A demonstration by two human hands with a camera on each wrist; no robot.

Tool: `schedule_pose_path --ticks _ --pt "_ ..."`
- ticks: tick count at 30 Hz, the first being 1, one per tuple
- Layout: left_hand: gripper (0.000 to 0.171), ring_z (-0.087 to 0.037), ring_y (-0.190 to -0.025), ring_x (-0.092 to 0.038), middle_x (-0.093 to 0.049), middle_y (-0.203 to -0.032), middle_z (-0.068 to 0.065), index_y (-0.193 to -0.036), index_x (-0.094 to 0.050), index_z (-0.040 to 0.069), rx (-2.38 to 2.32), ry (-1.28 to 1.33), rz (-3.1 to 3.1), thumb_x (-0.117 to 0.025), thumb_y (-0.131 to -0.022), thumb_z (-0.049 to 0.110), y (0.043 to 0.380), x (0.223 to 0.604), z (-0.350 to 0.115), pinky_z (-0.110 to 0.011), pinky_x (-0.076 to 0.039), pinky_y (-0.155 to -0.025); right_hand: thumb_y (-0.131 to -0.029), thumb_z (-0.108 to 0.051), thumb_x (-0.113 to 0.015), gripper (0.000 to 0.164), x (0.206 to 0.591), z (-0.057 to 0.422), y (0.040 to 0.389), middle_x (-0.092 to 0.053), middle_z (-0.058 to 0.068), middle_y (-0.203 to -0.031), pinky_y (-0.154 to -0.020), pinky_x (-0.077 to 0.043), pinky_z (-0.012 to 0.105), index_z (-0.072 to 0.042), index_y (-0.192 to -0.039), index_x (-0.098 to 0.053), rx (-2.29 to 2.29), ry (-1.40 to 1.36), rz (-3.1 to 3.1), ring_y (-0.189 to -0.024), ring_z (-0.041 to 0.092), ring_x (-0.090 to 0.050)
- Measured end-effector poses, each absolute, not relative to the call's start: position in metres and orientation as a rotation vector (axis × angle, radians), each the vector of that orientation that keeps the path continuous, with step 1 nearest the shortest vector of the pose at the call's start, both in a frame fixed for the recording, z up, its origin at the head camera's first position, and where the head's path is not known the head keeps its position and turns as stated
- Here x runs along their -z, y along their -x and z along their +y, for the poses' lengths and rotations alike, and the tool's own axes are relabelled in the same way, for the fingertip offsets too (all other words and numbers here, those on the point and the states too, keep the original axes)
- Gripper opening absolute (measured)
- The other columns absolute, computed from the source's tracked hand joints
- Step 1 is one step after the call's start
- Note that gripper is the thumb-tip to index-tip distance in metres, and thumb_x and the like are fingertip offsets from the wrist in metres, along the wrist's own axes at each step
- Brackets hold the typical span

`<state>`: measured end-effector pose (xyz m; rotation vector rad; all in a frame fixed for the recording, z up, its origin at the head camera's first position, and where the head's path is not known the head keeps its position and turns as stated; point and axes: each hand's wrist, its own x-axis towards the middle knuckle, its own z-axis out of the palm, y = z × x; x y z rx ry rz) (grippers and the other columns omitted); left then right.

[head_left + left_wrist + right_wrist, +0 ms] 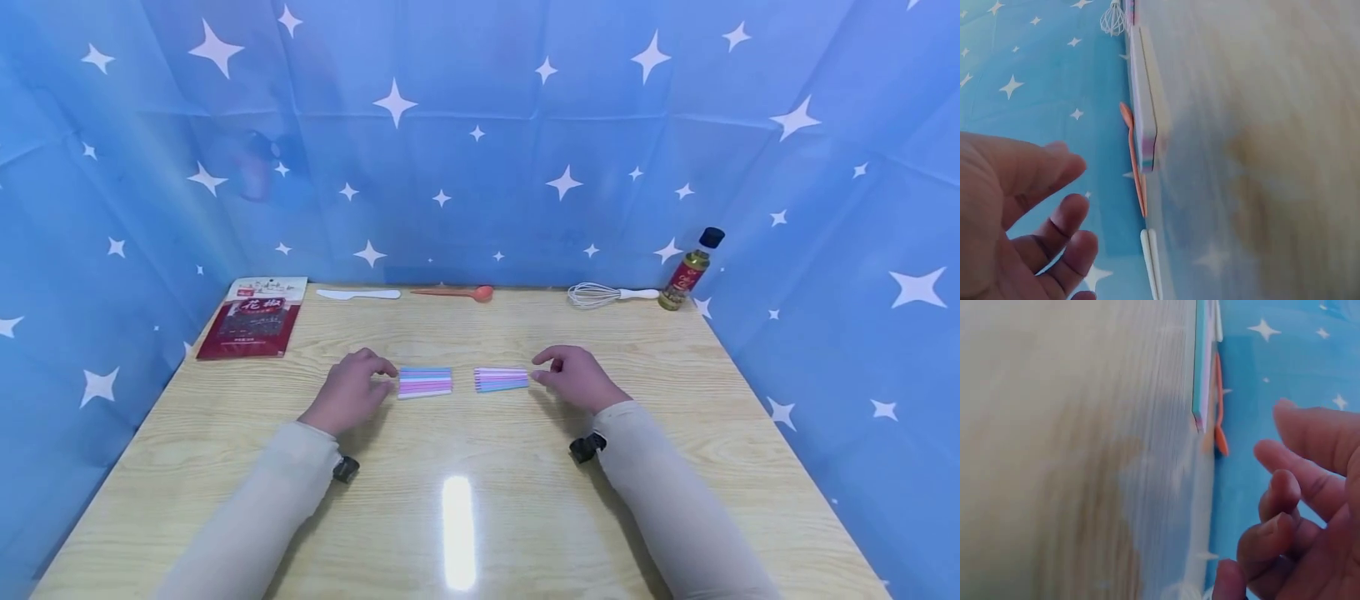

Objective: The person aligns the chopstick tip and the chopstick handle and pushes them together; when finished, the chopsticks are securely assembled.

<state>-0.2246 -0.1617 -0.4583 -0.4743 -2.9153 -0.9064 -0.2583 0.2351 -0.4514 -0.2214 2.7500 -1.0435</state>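
Observation:
Two flat rows of thin pastel sticks lie on the wooden table, a short gap between them. The left row (425,382) shows blue, lilac, pink and white stripes; the right row (501,380) runs from white and pink to purple and teal. My left hand (356,388) hovers at the left row's outer end, fingers loosely bent and nothing between them. At the outer end of the right row, my right hand (574,377) has the same relaxed shape, and the right wrist view shows its bent fingers (1279,494) holding nothing.
Along the back edge lie a white knife (358,294), an orange spoon (480,293) and a white-handled whisk (600,295). A red seasoning packet (251,321) lies at the back left, and a black-capped bottle (686,275) stands at the back right. A blue starred curtain (480,167) surrounds the table.

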Motion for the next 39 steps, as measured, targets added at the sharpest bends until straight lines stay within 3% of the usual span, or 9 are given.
schedule_pose_path --ticks 10,20,30,39 --pt "0.012 -0.025 -0.100 -0.064 -0.068 -0.107 -0.007 -0.102 -0.078 0.013 0.891 0.504 -3.054 -0.066 -0.100 0.012 0.234 0.463 -0.150 -0.050 -0.053 -0.093 -0.100 -0.026 -0.072 0.018 0.454 0.213 0.282 -0.065 0.007 -0.104 -0.072 -0.046 0.038 -0.020 -0.117 -0.077 0.931 0.246 2.679 -0.085 0.025 -0.055" --pt "0.011 -0.018 -0.085 -0.058 -0.068 -0.096 -0.001 -0.098 -0.077 0.014 0.832 0.555 -3.115 -0.067 -0.098 0.010 0.236 0.460 -0.145 -0.043 -0.049 -0.081 -0.099 -0.017 -0.072 0.013 0.454 0.201 0.294 -0.071 0.005 -0.116 -0.079 -0.049 0.037 -0.016 -0.110 -0.078 0.780 0.260 2.693 -0.089 0.022 -0.058" --pt "0.012 -0.018 -0.083 -0.056 -0.064 -0.090 0.002 -0.088 -0.070 0.018 0.751 0.572 -3.149 -0.070 -0.096 0.009 0.237 0.461 -0.142 -0.046 -0.046 -0.082 -0.099 -0.013 -0.071 0.005 0.451 0.192 0.295 -0.071 0.006 -0.104 -0.078 -0.046 0.039 -0.014 -0.096 -0.074 0.692 0.322 2.744 -0.086 0.023 -0.058" --pt "0.014 -0.019 -0.078 -0.054 -0.061 -0.084 0.002 -0.083 -0.065 0.017 0.661 0.501 -3.204 -0.072 -0.091 0.009 0.237 0.457 -0.139 -0.052 -0.043 -0.086 -0.098 -0.011 -0.068 0.005 0.452 0.188 0.296 -0.069 0.006 -0.096 -0.082 -0.049 0.042 -0.011 -0.094 -0.071 0.647 0.333 2.757 -0.082 0.023 -0.059"
